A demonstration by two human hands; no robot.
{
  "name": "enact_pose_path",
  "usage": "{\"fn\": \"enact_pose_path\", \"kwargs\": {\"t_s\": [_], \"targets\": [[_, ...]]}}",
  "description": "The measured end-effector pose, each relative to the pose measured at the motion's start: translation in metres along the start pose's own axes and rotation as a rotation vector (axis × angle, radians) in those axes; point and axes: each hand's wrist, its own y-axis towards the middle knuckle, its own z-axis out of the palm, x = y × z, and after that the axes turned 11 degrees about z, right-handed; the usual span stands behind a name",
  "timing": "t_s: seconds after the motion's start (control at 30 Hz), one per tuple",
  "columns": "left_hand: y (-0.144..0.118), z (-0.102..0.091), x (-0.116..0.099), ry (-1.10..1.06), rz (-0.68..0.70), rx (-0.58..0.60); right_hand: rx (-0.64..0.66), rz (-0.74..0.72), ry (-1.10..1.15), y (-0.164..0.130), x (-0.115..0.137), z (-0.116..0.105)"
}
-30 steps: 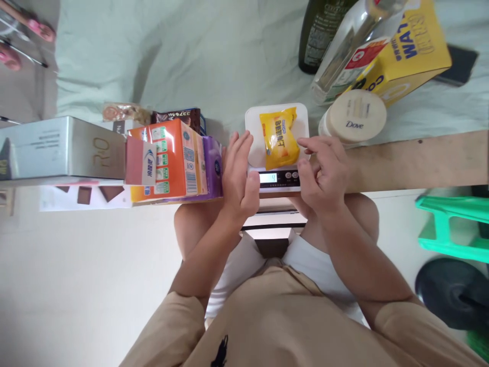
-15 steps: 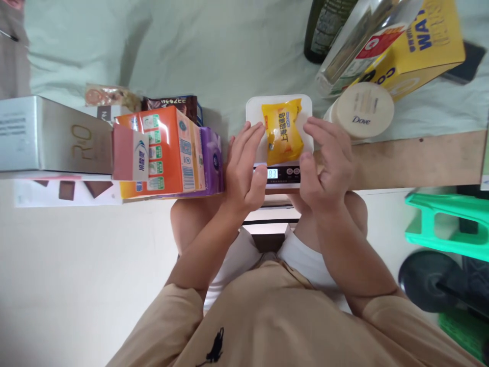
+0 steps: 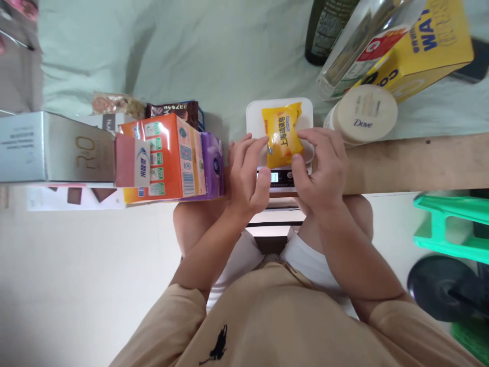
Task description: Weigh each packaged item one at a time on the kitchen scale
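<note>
While the yellow soap packet (image 3: 283, 133) lies on the white kitchen scale (image 3: 253, 113), both of the person's hands close in on it from either side. The left hand (image 3: 247, 176) has its fingertips (image 3: 255, 145) against the packet's left edge, fingers bent and thumb lying low over the scale's display (image 3: 274, 177). The right hand (image 3: 323, 168) meets the packet's right edge with curled fingers and its thumb tucked under the near corner, so the two hands pinch the packet between them. Whether the packet is lifted clear of the platform or rests on it cannot be told.

Just left of the left hand stands a row of cartons on the wooden table edge (image 3: 420, 160): a purple box (image 3: 212, 164) touching the back of the hand, then an orange carton (image 3: 165, 155), then a small pink box (image 3: 132, 162), and well beyond these a silver box (image 3: 53, 148). Behind the cartons lies a dark snack packet (image 3: 172, 109). Just right of the right hand, past its knuckles, stands a cream jar with a Dove lid (image 3: 364, 113). Farther out beyond that hand lean a clear bottle (image 3: 359, 46), a yellow box (image 3: 424, 43) and a dark green bottle (image 3: 324, 28), all on the pale green cloth (image 3: 214, 56).
</note>
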Motion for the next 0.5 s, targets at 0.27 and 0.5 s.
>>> {"fn": "enact_pose_path", "kwargs": {"t_s": [0.27, 0.5], "targets": [[0.007, -0.004, -0.008, 0.114, -0.066, 0.069, 0.019, 0.054, -0.016, 0.002, -0.002, 0.009], [0.006, -0.004, -0.009, 0.057, -0.112, 0.087, 0.009, 0.096, -0.012, 0.014, 0.003, 0.011]]}}
